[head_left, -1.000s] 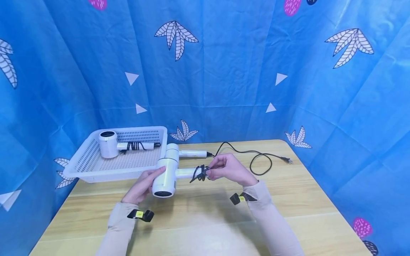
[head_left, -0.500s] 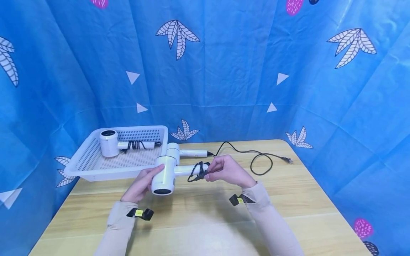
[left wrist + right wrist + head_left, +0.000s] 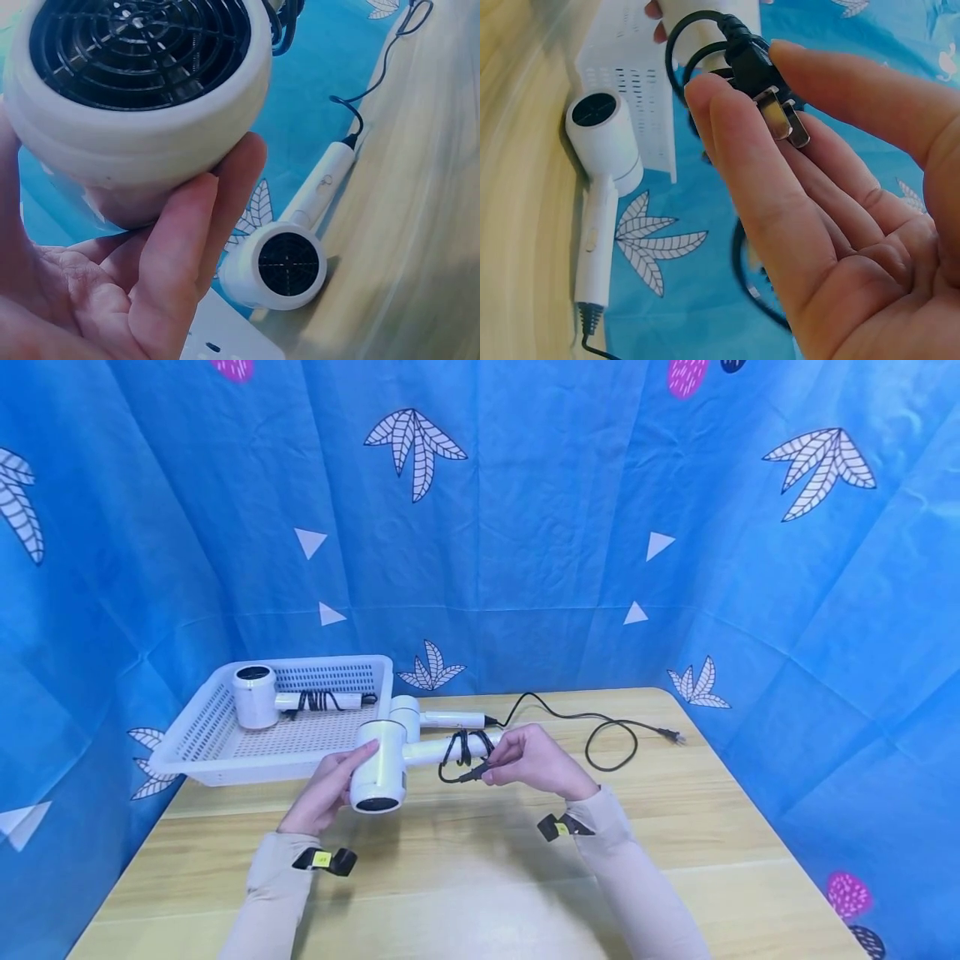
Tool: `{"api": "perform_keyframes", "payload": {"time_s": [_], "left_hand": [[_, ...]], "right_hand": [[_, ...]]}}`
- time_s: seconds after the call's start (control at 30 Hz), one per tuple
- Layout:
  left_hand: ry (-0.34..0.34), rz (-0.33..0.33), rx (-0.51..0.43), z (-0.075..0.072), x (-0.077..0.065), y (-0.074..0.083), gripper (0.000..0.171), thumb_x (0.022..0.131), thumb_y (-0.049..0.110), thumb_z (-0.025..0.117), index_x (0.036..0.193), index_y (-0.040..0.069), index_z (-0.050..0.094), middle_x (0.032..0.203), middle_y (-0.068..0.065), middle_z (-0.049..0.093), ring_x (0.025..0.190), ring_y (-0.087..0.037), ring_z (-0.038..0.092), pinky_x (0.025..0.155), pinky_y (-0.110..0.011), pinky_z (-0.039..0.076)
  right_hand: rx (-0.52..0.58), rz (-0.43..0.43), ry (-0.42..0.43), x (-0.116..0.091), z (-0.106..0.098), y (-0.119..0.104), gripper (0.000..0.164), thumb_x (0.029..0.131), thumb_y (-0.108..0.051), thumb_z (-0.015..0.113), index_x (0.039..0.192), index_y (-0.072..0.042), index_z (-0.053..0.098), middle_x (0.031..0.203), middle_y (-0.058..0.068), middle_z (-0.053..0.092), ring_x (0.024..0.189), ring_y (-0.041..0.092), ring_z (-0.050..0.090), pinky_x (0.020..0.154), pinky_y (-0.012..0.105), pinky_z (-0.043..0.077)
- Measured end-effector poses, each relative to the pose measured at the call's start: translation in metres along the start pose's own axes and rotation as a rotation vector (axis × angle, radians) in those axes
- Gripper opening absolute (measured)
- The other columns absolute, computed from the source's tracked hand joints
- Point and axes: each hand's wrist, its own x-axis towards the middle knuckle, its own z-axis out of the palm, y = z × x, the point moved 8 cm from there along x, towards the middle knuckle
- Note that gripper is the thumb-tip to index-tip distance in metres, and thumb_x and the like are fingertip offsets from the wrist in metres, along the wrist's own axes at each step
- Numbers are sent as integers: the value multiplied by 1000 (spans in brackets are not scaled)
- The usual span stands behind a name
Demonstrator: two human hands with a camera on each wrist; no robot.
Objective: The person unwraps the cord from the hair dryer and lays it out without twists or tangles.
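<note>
A white hair dryer (image 3: 378,768) is held above the table, its round grille facing the person. My left hand (image 3: 324,789) grips its barrel, with fingers curled round the casing in the left wrist view. The black cord (image 3: 463,748) is looped round the dryer's handle (image 3: 427,752). Between thumb and fingertips my right hand (image 3: 542,763) pinches the cord's black plug (image 3: 754,69), whose two metal prongs point toward the palm in the right wrist view. The handle's far end is partly hidden behind the right hand.
A second white hair dryer (image 3: 452,720) lies on the wooden table (image 3: 480,885), its cord (image 3: 615,721) trailing right. At the left, a white plastic basket (image 3: 262,770) holds another hair dryer (image 3: 255,697) with its cord wound round the handle. A blue curtain (image 3: 525,527) surrounds the table.
The held hair dryer has shifted slightly left and up. Its plug end has come away from the wound cord, leaving a loop hanging below the handle in the right hand's pinch.
</note>
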Motion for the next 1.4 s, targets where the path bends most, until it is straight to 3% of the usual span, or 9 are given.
{"api": "perform_keyframes", "payload": {"time_s": [0.4, 0.57, 0.8, 0.93, 1.07, 1.3, 1.4], "left_hand": [[27, 1, -72, -9, -5, 8, 53, 104, 53, 54, 125, 4, 58, 89, 10, 74, 84, -6, 73, 77, -23, 60], [-2, 12, -113, -8, -6, 9, 44, 105, 51, 53, 117, 9, 60, 88, 9, 76, 84, -7, 74, 78, -23, 60], [-15, 10, -84, -4, -5, 8, 52, 105, 54, 52, 126, 7, 59, 91, 10, 75, 86, -6, 73, 80, -23, 59], [-40, 7, -56, -1, -5, 7, 53, 106, 52, 50, 130, 5, 59, 92, 10, 75, 87, -6, 73, 79, -22, 57], [-70, 11, -30, 4, -6, 6, 61, 107, 51, 47, 139, 0, 53, 95, 10, 74, 90, -6, 72, 82, -24, 57], [-96, 18, -20, 9, -6, 6, 65, 108, 50, 47, 141, -6, 49, 95, 9, 75, 90, -7, 73, 83, -25, 58], [-101, 14, -9, 10, -5, 4, 67, 107, 51, 48, 141, -6, 49, 96, 8, 75, 90, -8, 73, 84, -25, 58]], "right_hand": [[73, -8, 100, 4, -11, 15, 26, 80, -11, 87, 102, -2, 76, 95, 11, 81, 88, 25, 79, 95, 42, 61], [141, 32, 96, 8, -12, 27, 31, 78, -11, 88, 104, -2, 75, 96, 10, 81, 89, 23, 79, 100, 45, 58], [335, 42, 13, 16, -1, 40, 35, 81, 0, 82, 112, 9, 68, 97, 14, 81, 87, 23, 80, 92, 45, 62], [397, 40, -22, 20, 2, 48, 43, 81, 6, 80, 122, 6, 67, 102, 14, 80, 87, 23, 79, 94, 47, 61], [413, 12, -36, 23, 0, 52, 50, 81, 9, 78, 128, 4, 65, 110, 13, 78, 89, 24, 79, 94, 46, 61], [415, -24, 17, 25, -14, 56, 44, 74, 21, 74, 116, 8, 67, 103, 7, 76, 91, 22, 76, 91, 40, 63], [364, -25, 44, 24, -21, 57, 51, 74, 23, 71, 124, 12, 65, 113, 15, 74, 96, 17, 72, 88, 34, 63]]}}
